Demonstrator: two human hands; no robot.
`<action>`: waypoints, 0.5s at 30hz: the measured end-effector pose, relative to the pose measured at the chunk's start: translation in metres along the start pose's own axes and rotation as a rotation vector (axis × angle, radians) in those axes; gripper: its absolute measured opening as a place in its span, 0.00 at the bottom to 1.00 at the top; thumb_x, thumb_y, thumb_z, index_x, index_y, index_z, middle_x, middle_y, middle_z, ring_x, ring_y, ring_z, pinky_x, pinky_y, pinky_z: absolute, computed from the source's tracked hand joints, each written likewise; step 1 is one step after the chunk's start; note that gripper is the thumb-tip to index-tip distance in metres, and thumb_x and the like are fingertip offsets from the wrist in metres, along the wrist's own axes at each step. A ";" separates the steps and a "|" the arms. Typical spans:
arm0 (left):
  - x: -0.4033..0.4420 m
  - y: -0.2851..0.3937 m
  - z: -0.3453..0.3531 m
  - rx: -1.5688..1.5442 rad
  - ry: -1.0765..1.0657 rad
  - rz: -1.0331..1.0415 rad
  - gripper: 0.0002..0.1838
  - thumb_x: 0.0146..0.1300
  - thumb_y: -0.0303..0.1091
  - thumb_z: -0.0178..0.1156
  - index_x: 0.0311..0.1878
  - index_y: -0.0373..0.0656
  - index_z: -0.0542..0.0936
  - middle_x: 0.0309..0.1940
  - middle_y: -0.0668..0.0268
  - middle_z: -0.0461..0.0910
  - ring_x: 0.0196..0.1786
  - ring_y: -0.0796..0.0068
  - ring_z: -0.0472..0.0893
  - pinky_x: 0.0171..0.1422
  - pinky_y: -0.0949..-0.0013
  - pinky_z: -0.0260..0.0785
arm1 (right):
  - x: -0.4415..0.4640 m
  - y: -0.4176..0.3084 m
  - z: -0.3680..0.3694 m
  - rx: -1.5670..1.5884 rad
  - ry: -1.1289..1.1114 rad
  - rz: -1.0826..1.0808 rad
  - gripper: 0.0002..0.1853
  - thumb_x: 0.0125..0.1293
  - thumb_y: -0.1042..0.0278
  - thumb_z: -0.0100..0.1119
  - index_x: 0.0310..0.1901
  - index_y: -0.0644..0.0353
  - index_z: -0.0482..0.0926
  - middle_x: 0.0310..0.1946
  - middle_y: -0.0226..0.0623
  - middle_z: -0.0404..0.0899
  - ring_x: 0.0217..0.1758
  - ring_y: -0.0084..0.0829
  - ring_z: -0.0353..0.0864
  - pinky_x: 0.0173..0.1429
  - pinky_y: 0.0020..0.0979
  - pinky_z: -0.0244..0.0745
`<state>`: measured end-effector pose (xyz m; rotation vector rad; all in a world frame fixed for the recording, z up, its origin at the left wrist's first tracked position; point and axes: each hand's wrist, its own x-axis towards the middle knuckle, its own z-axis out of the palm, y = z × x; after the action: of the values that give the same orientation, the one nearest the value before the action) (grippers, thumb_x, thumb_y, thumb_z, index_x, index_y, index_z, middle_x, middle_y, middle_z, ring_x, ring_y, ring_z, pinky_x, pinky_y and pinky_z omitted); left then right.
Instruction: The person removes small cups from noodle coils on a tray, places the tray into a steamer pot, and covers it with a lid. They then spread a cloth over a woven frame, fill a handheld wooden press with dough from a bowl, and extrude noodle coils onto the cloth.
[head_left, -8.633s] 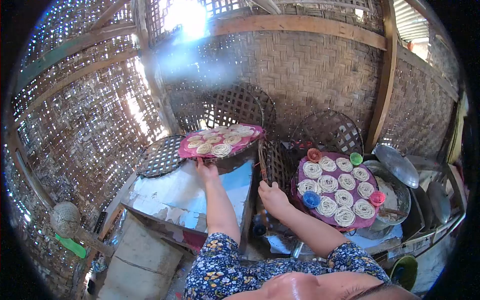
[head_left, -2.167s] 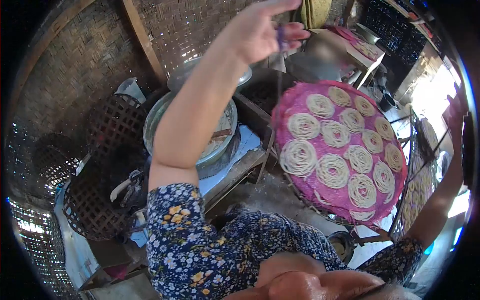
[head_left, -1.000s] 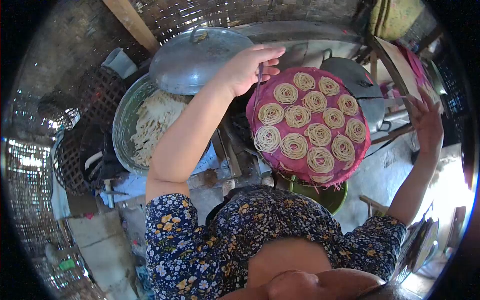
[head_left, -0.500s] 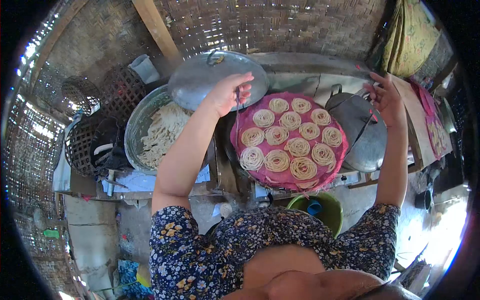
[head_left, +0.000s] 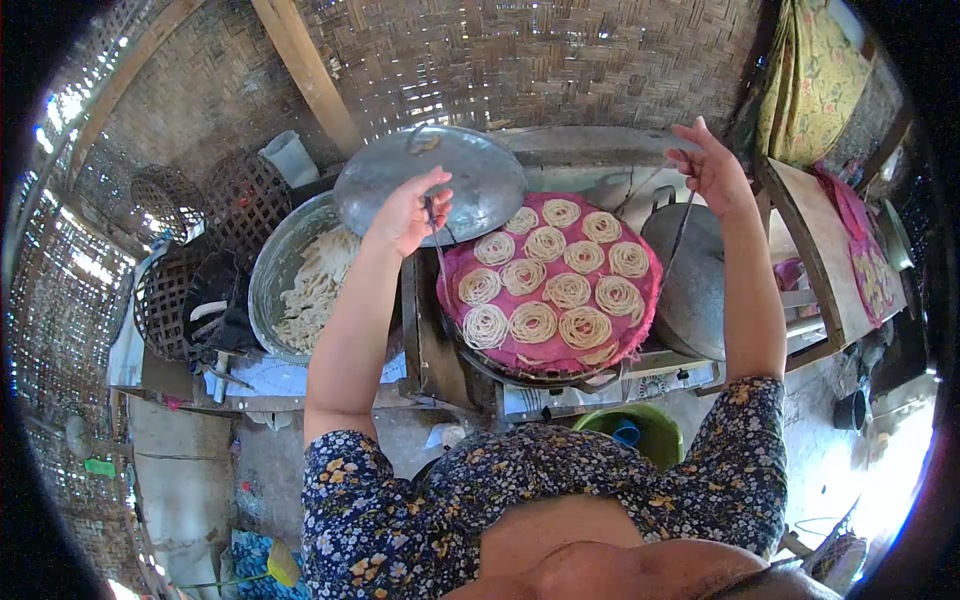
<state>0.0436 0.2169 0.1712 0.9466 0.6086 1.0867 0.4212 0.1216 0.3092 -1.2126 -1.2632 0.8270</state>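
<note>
My left hand (head_left: 412,212) has its fingers curled round a dark cord (head_left: 440,250) that runs down to the left edge of a round tray. Pink cloth (head_left: 512,352) covers the tray, and several flat coils of pale noodles (head_left: 545,245) lie spread over it. At the right, my right hand (head_left: 712,172) grips another dark cord (head_left: 683,235), drawn taut to the tray's right edge; some of its fingers stick out. The tray sits at or just above a dark round rim (head_left: 500,374); whether it touches, I cannot tell.
A large metal lid (head_left: 470,180) lies behind my left hand. Left of it stands a basin (head_left: 262,290) of pale dough-like strands. A grey lidded pot (head_left: 690,285) is close on the right. Woven baskets (head_left: 170,300) sit far left; a green tub (head_left: 665,440) is below.
The tray has moved left, away from the grey pot, and its coils have come along. Both hands have shifted left with the cords, my right hand farther and slightly upward.
</note>
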 end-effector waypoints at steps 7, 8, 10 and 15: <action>-0.011 -0.016 -0.001 0.035 0.031 0.004 0.22 0.54 0.47 0.60 0.47 0.43 0.75 0.39 0.63 0.74 0.38 0.73 0.74 0.42 0.69 0.67 | 0.033 0.060 -0.004 0.061 0.065 0.070 0.27 0.58 0.39 0.52 0.47 0.56 0.73 0.29 0.30 0.74 0.24 0.17 0.68 0.28 0.18 0.61; -0.012 -0.020 -0.004 0.034 0.028 -0.009 0.22 0.54 0.47 0.60 0.47 0.43 0.75 0.39 0.63 0.74 0.39 0.73 0.74 0.43 0.69 0.66 | 0.037 0.071 -0.004 0.095 0.065 0.075 0.27 0.58 0.40 0.52 0.47 0.56 0.74 0.28 0.30 0.74 0.24 0.17 0.68 0.28 0.19 0.62; -0.013 -0.030 -0.010 0.031 0.034 -0.026 0.22 0.54 0.48 0.60 0.47 0.44 0.75 0.39 0.64 0.75 0.40 0.72 0.74 0.44 0.69 0.66 | 0.046 0.085 -0.002 0.165 0.055 0.085 0.27 0.58 0.40 0.53 0.46 0.57 0.74 0.27 0.31 0.73 0.24 0.18 0.68 0.30 0.20 0.63; -0.013 -0.049 -0.022 0.050 0.124 -0.052 0.21 0.55 0.48 0.59 0.47 0.44 0.75 0.40 0.65 0.75 0.43 0.71 0.75 0.46 0.68 0.64 | 0.053 0.094 -0.003 0.216 0.037 0.106 0.27 0.58 0.41 0.54 0.45 0.58 0.75 0.25 0.32 0.70 0.24 0.19 0.68 0.31 0.21 0.63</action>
<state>0.0434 0.2048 0.1169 0.9060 0.7615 1.0933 0.4481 0.1922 0.2325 -1.1222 -1.0574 0.9872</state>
